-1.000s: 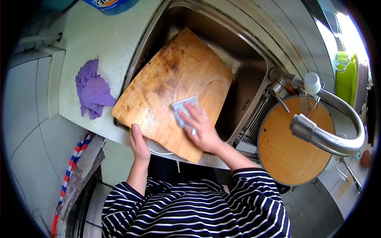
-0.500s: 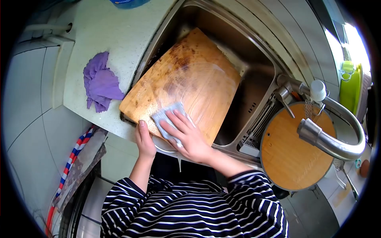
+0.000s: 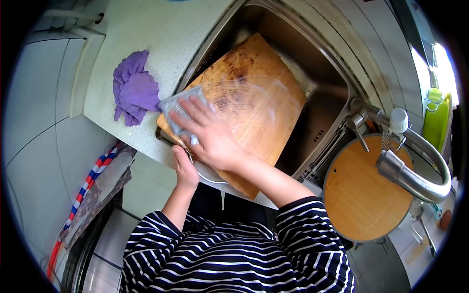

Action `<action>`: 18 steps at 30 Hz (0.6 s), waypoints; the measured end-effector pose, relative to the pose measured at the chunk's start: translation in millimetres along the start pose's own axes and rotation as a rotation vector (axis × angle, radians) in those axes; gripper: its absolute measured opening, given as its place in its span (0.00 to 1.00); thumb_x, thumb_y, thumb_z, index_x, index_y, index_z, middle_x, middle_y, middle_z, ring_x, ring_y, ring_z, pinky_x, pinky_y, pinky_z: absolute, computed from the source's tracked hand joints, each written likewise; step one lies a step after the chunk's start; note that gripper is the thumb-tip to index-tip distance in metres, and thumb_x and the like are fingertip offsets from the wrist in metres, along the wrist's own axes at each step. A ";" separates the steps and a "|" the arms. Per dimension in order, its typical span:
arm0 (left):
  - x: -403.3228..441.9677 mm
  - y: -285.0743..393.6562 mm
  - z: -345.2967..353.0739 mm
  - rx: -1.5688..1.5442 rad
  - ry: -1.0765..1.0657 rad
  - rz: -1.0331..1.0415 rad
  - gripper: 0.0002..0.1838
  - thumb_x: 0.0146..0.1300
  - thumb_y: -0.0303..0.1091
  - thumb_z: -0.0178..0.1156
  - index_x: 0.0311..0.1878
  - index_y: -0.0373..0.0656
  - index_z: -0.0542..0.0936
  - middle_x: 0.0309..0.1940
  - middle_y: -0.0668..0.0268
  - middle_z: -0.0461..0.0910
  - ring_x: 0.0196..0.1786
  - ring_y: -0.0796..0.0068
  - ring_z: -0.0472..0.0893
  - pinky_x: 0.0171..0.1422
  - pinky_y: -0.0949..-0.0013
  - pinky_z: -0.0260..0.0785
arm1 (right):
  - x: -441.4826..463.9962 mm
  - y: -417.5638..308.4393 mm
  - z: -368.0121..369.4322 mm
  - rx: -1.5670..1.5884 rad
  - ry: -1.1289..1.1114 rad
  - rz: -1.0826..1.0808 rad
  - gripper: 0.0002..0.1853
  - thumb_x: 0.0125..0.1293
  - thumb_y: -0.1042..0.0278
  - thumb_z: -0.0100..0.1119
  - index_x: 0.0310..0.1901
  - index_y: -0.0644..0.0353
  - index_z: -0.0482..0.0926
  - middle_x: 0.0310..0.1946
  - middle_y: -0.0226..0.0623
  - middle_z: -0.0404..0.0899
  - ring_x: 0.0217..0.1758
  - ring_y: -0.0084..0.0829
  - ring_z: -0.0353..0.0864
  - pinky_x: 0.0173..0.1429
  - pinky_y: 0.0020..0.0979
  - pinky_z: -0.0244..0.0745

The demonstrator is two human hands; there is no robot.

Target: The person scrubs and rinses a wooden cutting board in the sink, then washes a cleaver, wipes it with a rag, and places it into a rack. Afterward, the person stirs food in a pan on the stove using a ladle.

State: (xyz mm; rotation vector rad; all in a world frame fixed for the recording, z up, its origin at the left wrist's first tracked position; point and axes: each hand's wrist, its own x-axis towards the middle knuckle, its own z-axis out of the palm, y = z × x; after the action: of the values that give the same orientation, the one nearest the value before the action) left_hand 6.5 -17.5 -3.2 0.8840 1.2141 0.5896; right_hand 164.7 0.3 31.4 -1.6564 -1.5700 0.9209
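Observation:
A rectangular wooden cutting board [image 3: 264, 105] lies tilted over the sink, with dark stains near its far corner and whitish wet streaks across its face. My right hand [image 3: 210, 134] presses a grey-blue cloth [image 3: 178, 105] onto the board near its left corner, fingers slightly blurred. At the board's near left edge, my left hand [image 3: 185, 168] grips with the thumb up; its other fingers are hidden beneath the board. Just left of the board, a crumpled purple cloth [image 3: 137, 88] rests on the counter.
The metal sink [image 3: 325, 105] surrounds the board. To the right, a curved faucet [image 3: 425, 188] hangs over a round wooden board [image 3: 366, 195]. A green item [image 3: 435, 124] stands at far right. A striped hose [image 3: 83, 195] runs along the lower left.
My right hand has swept the grey-blue cloth up and left across the board to its left corner. My left hand stays at the near edge. The view has shifted slightly.

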 end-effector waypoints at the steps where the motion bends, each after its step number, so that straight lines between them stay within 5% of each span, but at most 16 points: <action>1: -0.3 -3.2 1.2 -0.008 0.030 0.004 0.39 0.68 0.65 0.25 0.65 0.38 0.61 0.58 0.61 0.67 0.61 0.71 0.67 0.64 0.68 0.58 | -4.1 -4.3 -1.3 0.060 -0.042 -0.071 0.27 0.62 0.63 0.53 0.65 0.47 0.65 0.69 0.42 0.55 0.73 0.48 0.51 0.71 0.52 0.48; 9: -0.2 -3.9 3.8 0.001 -0.003 -0.003 0.45 0.65 0.70 0.22 0.63 0.36 0.62 0.59 0.58 0.67 0.62 0.67 0.67 0.67 0.66 0.55 | -120.7 -16.3 -16.5 0.048 -0.207 0.154 0.27 0.61 0.65 0.54 0.65 0.44 0.66 0.69 0.37 0.57 0.73 0.47 0.51 0.70 0.56 0.49; 14: 0.2 5.7 4.5 0.082 -0.070 0.056 0.47 0.63 0.71 0.19 0.67 0.36 0.56 0.63 0.58 0.63 0.67 0.67 0.61 0.71 0.64 0.49 | -55.3 -18.7 -3.4 0.030 -0.086 0.051 0.27 0.58 0.67 0.56 0.62 0.48 0.69 0.68 0.41 0.58 0.72 0.49 0.53 0.71 0.52 0.50; 18: -2.2 12.6 17.2 0.096 0.108 0.084 0.47 0.64 0.70 0.19 0.70 0.37 0.52 0.68 0.57 0.54 0.71 0.67 0.54 0.72 0.65 0.47 | 4.4 -20.3 -1.9 0.096 -0.034 -0.064 0.26 0.58 0.66 0.57 0.61 0.48 0.70 0.67 0.40 0.60 0.71 0.48 0.55 0.70 0.50 0.53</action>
State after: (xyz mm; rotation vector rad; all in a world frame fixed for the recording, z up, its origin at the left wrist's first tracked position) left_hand 23.3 -16.8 10.2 0.9983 1.3163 0.6577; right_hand 155.7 5.8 49.4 -1.5226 -1.5678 0.9804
